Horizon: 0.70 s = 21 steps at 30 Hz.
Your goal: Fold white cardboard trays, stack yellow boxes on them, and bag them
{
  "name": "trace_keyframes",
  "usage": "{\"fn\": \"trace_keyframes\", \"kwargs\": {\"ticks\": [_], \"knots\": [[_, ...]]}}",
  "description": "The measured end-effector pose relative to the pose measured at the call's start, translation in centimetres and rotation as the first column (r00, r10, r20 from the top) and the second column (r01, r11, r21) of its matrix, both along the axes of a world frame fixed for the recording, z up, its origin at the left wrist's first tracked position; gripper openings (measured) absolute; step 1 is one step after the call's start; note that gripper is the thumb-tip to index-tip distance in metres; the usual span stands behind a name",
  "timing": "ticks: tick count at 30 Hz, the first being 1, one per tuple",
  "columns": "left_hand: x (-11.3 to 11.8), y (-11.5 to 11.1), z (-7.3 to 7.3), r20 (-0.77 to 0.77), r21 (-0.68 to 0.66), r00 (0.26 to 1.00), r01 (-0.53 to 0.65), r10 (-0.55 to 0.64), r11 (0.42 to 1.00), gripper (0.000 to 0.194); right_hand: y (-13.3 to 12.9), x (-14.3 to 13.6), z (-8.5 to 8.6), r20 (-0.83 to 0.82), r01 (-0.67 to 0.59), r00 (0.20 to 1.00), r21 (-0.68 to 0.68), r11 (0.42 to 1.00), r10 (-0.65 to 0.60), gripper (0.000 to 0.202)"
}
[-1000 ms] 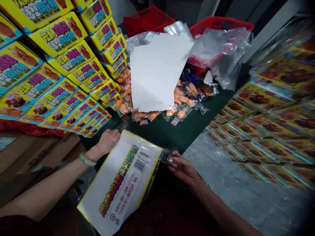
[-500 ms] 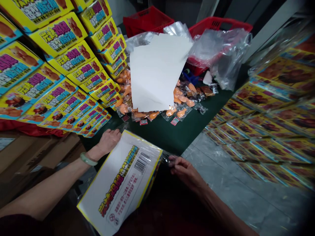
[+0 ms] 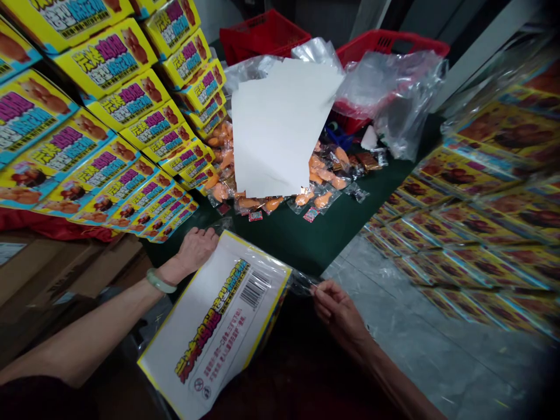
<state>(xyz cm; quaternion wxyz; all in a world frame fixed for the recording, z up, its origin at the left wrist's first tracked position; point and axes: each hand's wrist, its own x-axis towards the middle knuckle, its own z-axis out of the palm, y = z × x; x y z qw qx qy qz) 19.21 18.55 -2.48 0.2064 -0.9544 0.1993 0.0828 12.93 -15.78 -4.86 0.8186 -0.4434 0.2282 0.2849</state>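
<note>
A box [image 3: 205, 326] with a white back, yellow edges, printed lettering and a barcode lies slanted before me, wrapped in a clear plastic bag [image 3: 301, 281]. At its upper left corner my left hand [image 3: 196, 251], a pale bangle on the wrist, has its fingers closed on the plastic. Off the right edge, my right hand [image 3: 338, 306] pinches a stretched flap of the same bag. The box's lower end runs into the dark at the bottom of the view.
Stacked yellow boxes [image 3: 126, 102] rise at the left; more wrapped boxes [image 3: 476, 227] stand at the right. White sheets [image 3: 280, 128] cover small bagged orange pieces [image 3: 321, 200] on the green table [image 3: 280, 236]. Behind are red crates [image 3: 265, 38] and loose plastic bags [image 3: 394, 87].
My right hand has shifted slightly right and down, pulling the bag's flap out further from the box. My left hand and the box have barely moved.
</note>
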Motion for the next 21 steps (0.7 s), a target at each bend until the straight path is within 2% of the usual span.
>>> {"fn": "trace_keyframes", "kwargs": {"ticks": [3,5,7,9,13,17,21], "knots": [[-0.1,-0.5,0.1,0.013,0.033,0.999,0.037,-0.037,0.999,0.019,-0.8,-0.2,0.7,-0.032,-0.051,0.998,-0.087,0.995,0.049,0.034],[-0.1,-0.9,0.1,0.034,0.055,0.996,0.075,-0.077,0.996,0.02,-1.5,-0.3,1.1,-0.076,-0.082,0.994,-0.074,0.994,0.076,0.033],[-0.2,-1.2,0.2,0.045,0.053,0.994,0.099,-0.101,0.994,0.021,-2.0,-0.4,1.4,-0.15,-0.107,0.983,0.02,0.994,0.109,0.031],[-0.2,-1.3,0.2,0.043,0.022,0.994,0.096,-0.097,0.995,0.02,-2.2,-0.5,1.5,-0.241,-0.119,0.957,0.185,0.975,0.163,0.026],[-0.2,-1.0,-0.2,0.018,-0.04,0.997,0.078,-0.077,0.996,0.017,-1.6,-1.2,1.0,-0.35,-0.016,0.917,0.448,0.894,0.192,0.029],[-0.1,-0.6,-0.6,0.002,-0.037,0.997,0.08,-0.08,0.996,0.016,-1.1,-1.9,0.4,-0.367,0.035,0.911,0.517,0.855,0.185,0.024],[-0.2,-0.5,-0.8,0.0,-0.05,0.997,0.077,-0.077,0.996,0.015,-1.2,-2.3,0.5,-0.257,-0.092,0.932,0.512,0.854,0.254,0.019]]}}
